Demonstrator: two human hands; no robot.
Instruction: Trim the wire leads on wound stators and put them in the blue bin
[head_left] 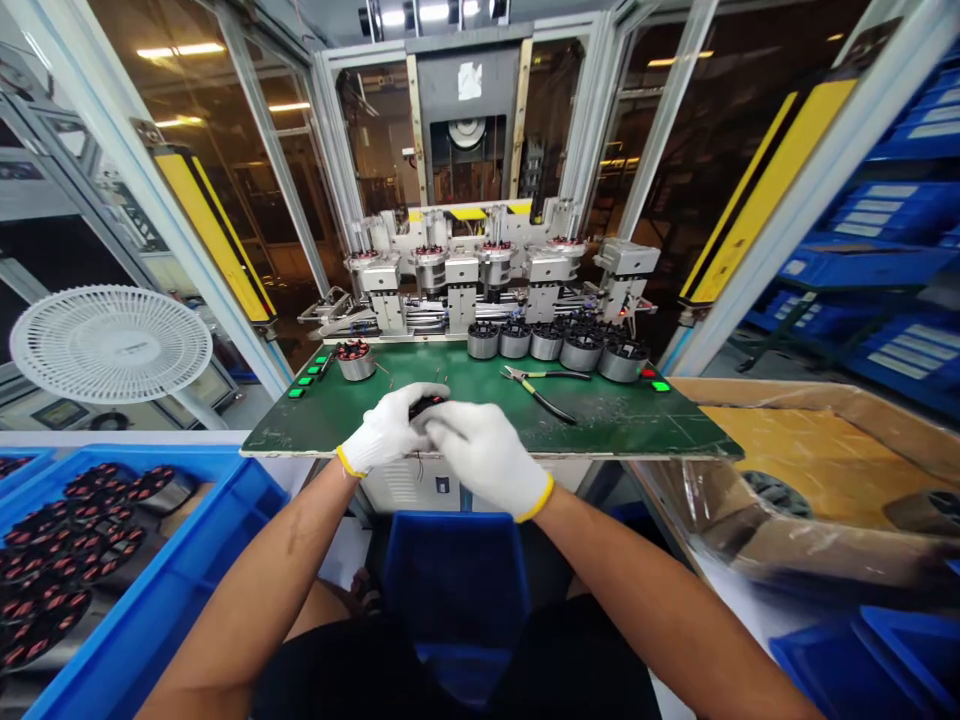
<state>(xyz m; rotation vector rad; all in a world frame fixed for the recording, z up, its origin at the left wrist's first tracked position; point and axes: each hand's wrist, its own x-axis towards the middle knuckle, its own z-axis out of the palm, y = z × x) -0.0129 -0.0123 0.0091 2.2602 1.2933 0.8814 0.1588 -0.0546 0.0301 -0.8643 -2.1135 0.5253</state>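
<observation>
Above the front edge of the green bench top, my left hand (388, 432) in a white glove grips a motor stator (426, 404) with a dark top and reddish windings. My right hand (484, 448), also gloved, has its fingers closed against the near side of that stator. The gloves cover most of the part, and thin wires hang down beneath it. One stator with red windings (355, 361) stands on the bench to the left. Pliers (544, 392) with green-and-black handles lie with their jaws open, right of my hands.
Several grey stators (546, 342) line the right rear of the bench (472, 385), before a multi-station winding machine (461, 275). A blue crate (225, 530) of wound stators stands left, near a white fan (112, 343). A cardboard box (817, 400) sits right. Yellow light curtains (217, 240) flank the machine.
</observation>
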